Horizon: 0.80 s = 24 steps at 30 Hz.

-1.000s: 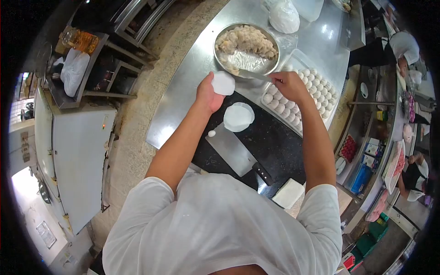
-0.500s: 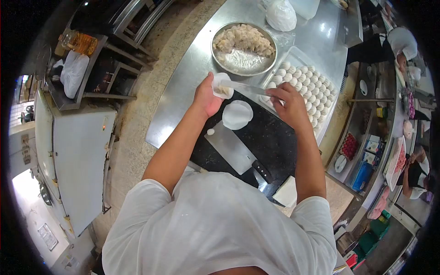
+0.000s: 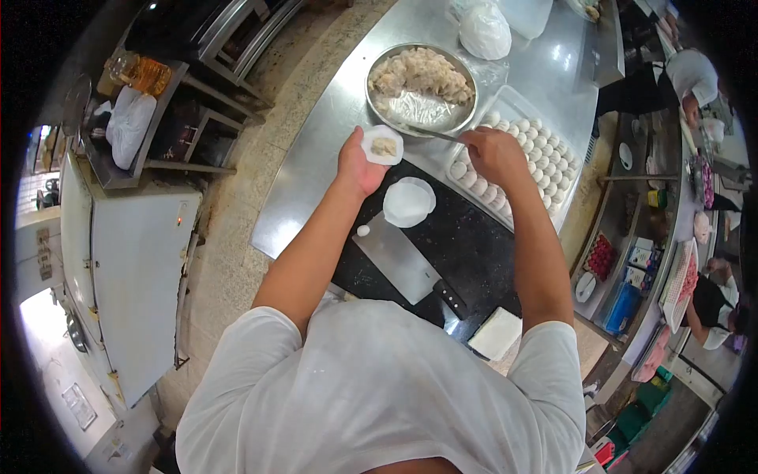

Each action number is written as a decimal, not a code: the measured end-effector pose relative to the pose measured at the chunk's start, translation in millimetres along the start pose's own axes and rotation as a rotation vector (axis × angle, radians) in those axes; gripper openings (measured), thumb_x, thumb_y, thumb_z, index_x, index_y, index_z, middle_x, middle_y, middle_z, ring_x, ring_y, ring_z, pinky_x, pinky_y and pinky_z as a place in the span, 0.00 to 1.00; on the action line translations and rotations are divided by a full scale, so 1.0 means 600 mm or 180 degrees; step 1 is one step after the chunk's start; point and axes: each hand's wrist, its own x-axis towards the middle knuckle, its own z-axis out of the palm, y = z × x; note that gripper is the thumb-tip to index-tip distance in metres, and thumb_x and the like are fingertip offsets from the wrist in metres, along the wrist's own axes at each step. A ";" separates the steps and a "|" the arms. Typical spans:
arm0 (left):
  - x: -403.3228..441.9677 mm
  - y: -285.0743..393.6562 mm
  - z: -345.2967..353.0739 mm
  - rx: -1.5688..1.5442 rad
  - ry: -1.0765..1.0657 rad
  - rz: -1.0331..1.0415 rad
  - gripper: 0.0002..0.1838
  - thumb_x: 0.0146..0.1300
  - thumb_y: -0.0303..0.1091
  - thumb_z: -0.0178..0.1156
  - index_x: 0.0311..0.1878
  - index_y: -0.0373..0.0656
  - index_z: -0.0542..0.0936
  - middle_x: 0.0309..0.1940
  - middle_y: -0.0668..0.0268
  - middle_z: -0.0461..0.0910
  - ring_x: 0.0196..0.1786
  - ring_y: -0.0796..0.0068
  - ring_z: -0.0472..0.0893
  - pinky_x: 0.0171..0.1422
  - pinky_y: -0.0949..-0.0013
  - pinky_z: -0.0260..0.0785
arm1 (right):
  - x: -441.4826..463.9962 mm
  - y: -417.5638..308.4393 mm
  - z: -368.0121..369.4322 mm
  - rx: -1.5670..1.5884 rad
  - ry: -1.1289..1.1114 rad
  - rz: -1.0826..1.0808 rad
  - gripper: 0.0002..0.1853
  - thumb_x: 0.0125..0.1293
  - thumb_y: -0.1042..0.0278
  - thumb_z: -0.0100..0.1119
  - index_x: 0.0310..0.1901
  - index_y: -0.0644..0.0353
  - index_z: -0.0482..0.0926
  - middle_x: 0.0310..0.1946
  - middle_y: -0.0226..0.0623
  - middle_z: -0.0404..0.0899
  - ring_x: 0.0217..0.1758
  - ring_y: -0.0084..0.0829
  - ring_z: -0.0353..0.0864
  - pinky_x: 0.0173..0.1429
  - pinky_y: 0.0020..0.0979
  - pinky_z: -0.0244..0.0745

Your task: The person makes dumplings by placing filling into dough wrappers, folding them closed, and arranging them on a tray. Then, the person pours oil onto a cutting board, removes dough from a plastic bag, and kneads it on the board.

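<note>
On the palm and fingers of my left hand (image 3: 360, 166) rests a round white dough wrapper (image 3: 379, 133) with a dab of pale filling (image 3: 384, 147) in its middle. My right hand (image 3: 497, 154) grips a thin flat spatula (image 3: 437, 135), seen nearly edge-on, its tip by the near rim of a steel bowl (image 3: 368, 88). Chunky pale filling (image 3: 422, 73) heaps on the bowl's far side. Below my hands, a stack of round wrappers (image 3: 409, 202) lies on a black board (image 3: 474, 253), beside a cleaver (image 3: 401, 265) and a small white dough ball (image 3: 363, 231).
Right of the bowl, a clear tray (image 3: 505, 96) holds rows of white dumplings (image 3: 545, 154). A plastic bag (image 3: 484, 33) sits farther back on the steel table (image 3: 316, 150). A folded white cloth (image 3: 496, 333) lies at the board's near right corner. Another person (image 3: 711, 312) works at far right.
The spatula has left the wrapper, leaving filling on it. My right hand has moved slightly up and turned the spatula toward the bowl. My left hand stays nearly in place.
</note>
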 end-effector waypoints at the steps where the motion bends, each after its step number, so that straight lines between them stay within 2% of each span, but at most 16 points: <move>1: -0.002 0.004 -0.001 -0.0019 0.0016 0.0021 0.29 0.80 0.51 0.38 0.68 0.34 0.66 0.68 0.49 0.69 0.71 0.48 0.69 0.76 0.44 0.59 | 0.000 0.008 -0.003 0.0004 -0.0012 -0.0030 0.11 0.60 0.71 0.57 0.42 0.52 0.87 0.37 0.41 0.84 0.38 0.45 0.85 0.42 0.46 0.79; 3: -0.007 0.008 -0.004 0.0130 -0.0151 -0.0165 0.30 0.80 0.52 0.38 0.68 0.32 0.67 0.67 0.47 0.71 0.70 0.49 0.71 0.76 0.46 0.61 | -0.012 0.015 -0.015 0.0619 0.0224 -0.0238 0.11 0.60 0.72 0.58 0.42 0.52 0.87 0.36 0.39 0.84 0.38 0.43 0.85 0.41 0.43 0.79; 4: -0.009 0.011 -0.005 0.0125 -0.0140 -0.0169 0.30 0.80 0.52 0.38 0.68 0.32 0.67 0.67 0.47 0.71 0.70 0.49 0.71 0.76 0.46 0.61 | -0.019 0.010 -0.020 0.0624 0.0212 -0.0237 0.11 0.60 0.72 0.58 0.42 0.52 0.87 0.36 0.39 0.84 0.38 0.43 0.85 0.41 0.43 0.79; 6: -0.018 0.019 -0.008 0.0268 -0.0397 -0.0563 0.32 0.79 0.53 0.39 0.67 0.31 0.68 0.65 0.47 0.72 0.68 0.50 0.73 0.75 0.49 0.63 | -0.044 -0.006 -0.028 0.1144 0.0221 -0.0239 0.10 0.58 0.77 0.62 0.41 0.56 0.87 0.35 0.38 0.83 0.35 0.41 0.83 0.40 0.39 0.77; 7: -0.024 0.020 -0.007 0.0278 -0.0396 -0.0588 0.32 0.79 0.53 0.39 0.67 0.31 0.68 0.65 0.47 0.72 0.68 0.50 0.73 0.75 0.49 0.63 | -0.052 -0.009 -0.021 0.1183 0.0299 -0.0289 0.11 0.56 0.79 0.63 0.41 0.56 0.87 0.33 0.36 0.81 0.36 0.38 0.83 0.41 0.37 0.77; 9: -0.033 0.018 -0.003 0.0485 -0.0717 -0.0809 0.32 0.79 0.54 0.40 0.66 0.32 0.70 0.63 0.49 0.75 0.66 0.51 0.75 0.73 0.51 0.65 | -0.066 -0.011 -0.002 0.1109 0.0313 -0.0337 0.12 0.56 0.78 0.63 0.41 0.55 0.87 0.33 0.36 0.80 0.37 0.40 0.82 0.42 0.38 0.78; 13: -0.033 0.007 -0.007 0.0582 -0.0899 -0.0947 0.32 0.79 0.54 0.39 0.63 0.31 0.72 0.60 0.49 0.77 0.63 0.52 0.77 0.72 0.49 0.66 | -0.079 -0.013 -0.011 0.0739 0.0457 -0.0373 0.13 0.53 0.78 0.64 0.41 0.54 0.87 0.34 0.36 0.79 0.41 0.41 0.81 0.45 0.39 0.78; 15: -0.034 0.003 -0.005 0.0407 -0.0776 -0.0891 0.32 0.79 0.55 0.39 0.63 0.32 0.72 0.60 0.50 0.77 0.64 0.52 0.77 0.72 0.49 0.67 | -0.082 -0.020 -0.027 0.0530 0.0593 -0.0377 0.13 0.53 0.78 0.64 0.41 0.54 0.87 0.34 0.36 0.79 0.41 0.40 0.81 0.45 0.40 0.77; 17: -0.036 0.005 -0.003 0.0384 -0.0814 -0.0887 0.32 0.79 0.55 0.40 0.63 0.32 0.72 0.60 0.50 0.77 0.64 0.52 0.77 0.72 0.49 0.67 | -0.088 -0.038 -0.041 0.0838 0.0768 -0.0284 0.13 0.53 0.78 0.64 0.41 0.53 0.87 0.34 0.36 0.79 0.41 0.40 0.81 0.45 0.40 0.77; 19: -0.037 0.006 -0.002 0.0360 -0.0851 -0.0875 0.32 0.79 0.55 0.40 0.63 0.32 0.72 0.60 0.50 0.77 0.64 0.52 0.77 0.72 0.49 0.67 | -0.085 -0.041 -0.030 0.0675 0.0683 -0.0355 0.12 0.54 0.77 0.64 0.41 0.53 0.87 0.34 0.36 0.79 0.41 0.40 0.81 0.44 0.40 0.78; 21: -0.039 0.006 -0.002 0.0327 -0.0745 -0.0585 0.30 0.79 0.53 0.42 0.63 0.33 0.71 0.60 0.51 0.77 0.64 0.52 0.77 0.72 0.48 0.67 | -0.078 -0.039 -0.025 0.0517 0.0600 -0.0409 0.12 0.55 0.76 0.64 0.41 0.53 0.87 0.35 0.36 0.79 0.40 0.41 0.81 0.44 0.41 0.78; 22: -0.038 0.008 -0.002 0.0326 -0.0747 -0.0572 0.30 0.79 0.53 0.42 0.63 0.33 0.71 0.60 0.51 0.77 0.64 0.52 0.77 0.72 0.48 0.67 | -0.067 -0.035 -0.024 0.0392 0.0690 -0.0146 0.11 0.57 0.74 0.63 0.41 0.53 0.87 0.36 0.38 0.79 0.41 0.42 0.82 0.43 0.42 0.79; 24: -0.034 0.009 -0.003 0.0026 -0.0108 -0.0002 0.29 0.78 0.52 0.43 0.65 0.33 0.70 0.64 0.50 0.74 0.68 0.51 0.74 0.74 0.48 0.64 | -0.039 -0.026 -0.018 0.0272 0.0767 0.0114 0.10 0.58 0.72 0.62 0.42 0.53 0.87 0.37 0.39 0.80 0.41 0.43 0.83 0.43 0.43 0.79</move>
